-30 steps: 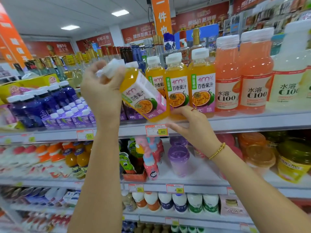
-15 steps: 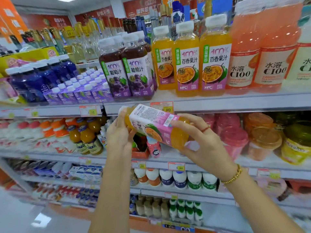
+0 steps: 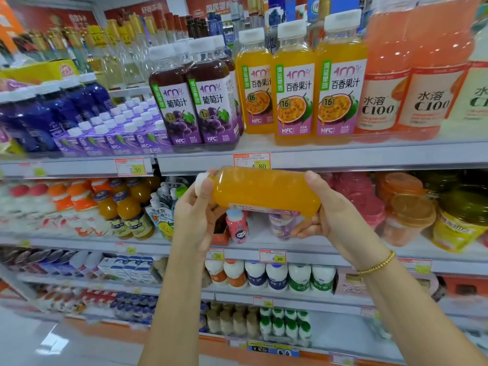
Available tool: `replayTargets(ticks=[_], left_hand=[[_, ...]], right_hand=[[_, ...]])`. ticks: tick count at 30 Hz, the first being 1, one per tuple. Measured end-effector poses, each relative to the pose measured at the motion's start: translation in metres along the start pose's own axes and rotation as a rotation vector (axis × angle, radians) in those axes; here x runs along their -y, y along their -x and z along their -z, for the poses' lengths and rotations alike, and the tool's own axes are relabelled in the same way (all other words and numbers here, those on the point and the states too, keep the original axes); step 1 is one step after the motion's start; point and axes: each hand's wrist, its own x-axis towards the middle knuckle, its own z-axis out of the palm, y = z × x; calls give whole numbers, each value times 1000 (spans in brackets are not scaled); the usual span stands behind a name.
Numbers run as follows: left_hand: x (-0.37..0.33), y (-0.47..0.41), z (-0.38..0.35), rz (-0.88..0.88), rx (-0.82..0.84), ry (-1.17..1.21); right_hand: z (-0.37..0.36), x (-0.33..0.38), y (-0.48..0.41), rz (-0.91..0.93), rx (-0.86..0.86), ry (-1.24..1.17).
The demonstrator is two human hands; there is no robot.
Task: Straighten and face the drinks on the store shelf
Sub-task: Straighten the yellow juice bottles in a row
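I hold an orange passion-fruit juice bottle (image 3: pixel 264 190) sideways in front of the shelf edge, white cap pointing left, its label turned down and away. My left hand (image 3: pixel 194 215) grips the cap end. My right hand (image 3: pixel 326 215) grips the bottle's base. On the upper shelf (image 3: pixel 343 154) stand three matching passion-fruit bottles (image 3: pixel 294 93), labels facing out, with two dark grape juice bottles (image 3: pixel 196 101) to their left.
Pink C100 bottles (image 3: pixel 404 83) fill the upper shelf's right; small purple cartons (image 3: pixel 118 130) and blue bottles (image 3: pixel 39 120) its left. Lower shelves hold orange drinks (image 3: pixel 124 207), jelly cups (image 3: pixel 406 215) and milk bottles (image 3: pixel 266 276). Price tags (image 3: pixel 252 161) line the shelf edges.
The bottle has come down from the upper shelf to below its edge, gone level and rolled so its label faces down. Both hands followed it; the view moved closer.
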Motion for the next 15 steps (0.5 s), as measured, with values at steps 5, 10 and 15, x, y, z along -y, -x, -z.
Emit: replayTargets(ticks=[5,10,15], left_hand=[[-5,-9,-9,53,-143,-98],[14,-9,-9,270,-168,77],[15,-9,-7,411,-194,181]], right_hand=[[9,9,8,320,84,311],[4,26,11,533,81,515],[0,39,6,898,81,958]])
